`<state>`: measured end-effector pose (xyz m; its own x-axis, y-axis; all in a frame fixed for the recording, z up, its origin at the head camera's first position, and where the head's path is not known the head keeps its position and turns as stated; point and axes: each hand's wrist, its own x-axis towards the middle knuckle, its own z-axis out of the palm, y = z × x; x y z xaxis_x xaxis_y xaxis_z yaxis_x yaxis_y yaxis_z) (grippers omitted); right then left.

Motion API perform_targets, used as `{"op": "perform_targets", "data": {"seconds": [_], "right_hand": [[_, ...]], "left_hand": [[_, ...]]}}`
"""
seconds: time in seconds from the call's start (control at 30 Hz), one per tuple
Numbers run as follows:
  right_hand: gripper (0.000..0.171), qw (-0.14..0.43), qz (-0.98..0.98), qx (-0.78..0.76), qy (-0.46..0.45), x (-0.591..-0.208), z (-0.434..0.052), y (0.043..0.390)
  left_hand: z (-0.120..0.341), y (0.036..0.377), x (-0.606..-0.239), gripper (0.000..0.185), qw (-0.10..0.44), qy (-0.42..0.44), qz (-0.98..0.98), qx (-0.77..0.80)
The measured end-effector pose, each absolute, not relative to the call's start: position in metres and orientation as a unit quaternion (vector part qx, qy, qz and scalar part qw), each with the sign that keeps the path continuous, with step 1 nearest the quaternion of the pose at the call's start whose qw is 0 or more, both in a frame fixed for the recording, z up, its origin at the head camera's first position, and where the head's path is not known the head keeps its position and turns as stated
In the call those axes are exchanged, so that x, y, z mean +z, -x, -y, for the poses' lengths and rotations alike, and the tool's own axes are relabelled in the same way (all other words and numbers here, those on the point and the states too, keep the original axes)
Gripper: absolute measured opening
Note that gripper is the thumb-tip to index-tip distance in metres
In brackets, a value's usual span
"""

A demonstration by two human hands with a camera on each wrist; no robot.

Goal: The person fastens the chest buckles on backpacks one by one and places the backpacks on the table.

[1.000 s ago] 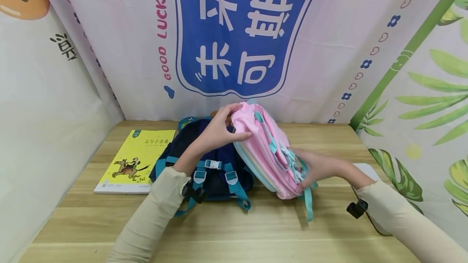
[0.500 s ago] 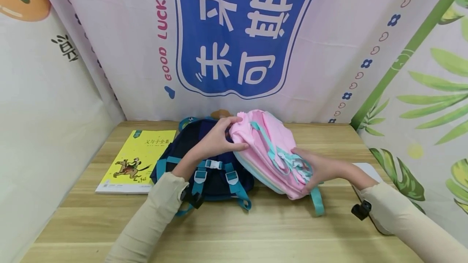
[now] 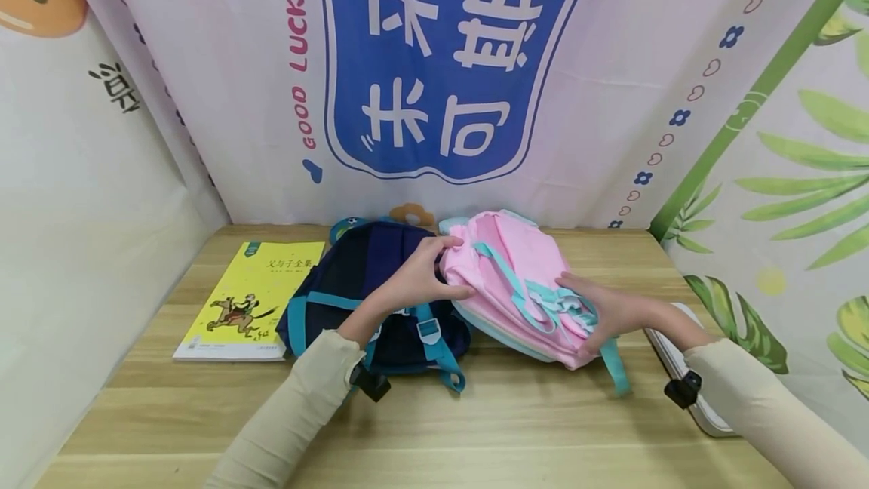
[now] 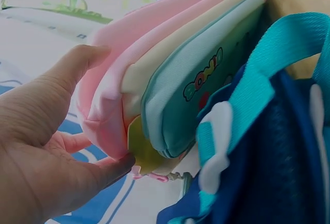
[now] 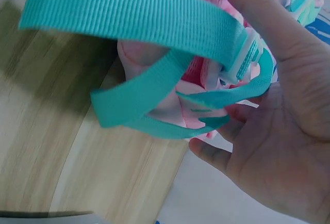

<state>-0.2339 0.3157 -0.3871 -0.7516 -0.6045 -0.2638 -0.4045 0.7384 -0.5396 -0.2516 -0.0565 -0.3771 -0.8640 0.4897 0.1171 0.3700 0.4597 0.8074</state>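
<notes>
A pink backpack [image 3: 502, 270] with mint straps leans back to the right of a navy backpack [image 3: 339, 266]. My left hand [image 3: 422, 276] grips its left side, thumb on the strap side, fingers behind. In the left wrist view the bag's mint front pocket [image 4: 193, 79] shows cartoon lettering and faces the navy bag's teal strap [image 4: 258, 90]. My right hand [image 3: 616, 314] holds the lower right side, near the gathered straps. A loose mint strap [image 5: 134, 17] hangs across the right wrist view. Some fingertips are hidden behind the bag.
A yellow book [image 3: 247, 296] lies left of the navy backpack, partly under its edge. At the right a flat white object [image 3: 668, 357] lies partly behind my right forearm. A printed cloth wall [image 3: 577, 195] stands close behind the bags on the wooden table [image 3: 516, 436].
The pink backpack has swung lower and shifted to the right, its strap side turning more upward. Both hands moved right along with it. The navy backpack and the book stayed put.
</notes>
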Motion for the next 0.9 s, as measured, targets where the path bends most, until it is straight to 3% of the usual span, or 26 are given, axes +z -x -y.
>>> {"op": "perform_targets", "data": {"seconds": [0.9], "right_hand": [[0.127, 0.215, -0.922, -0.216, 0.237, -0.388, -0.347, 0.244]], "left_hand": [[0.03, 0.242, -0.415, 0.086, 0.102, -0.243, -0.848, 0.461]]}}
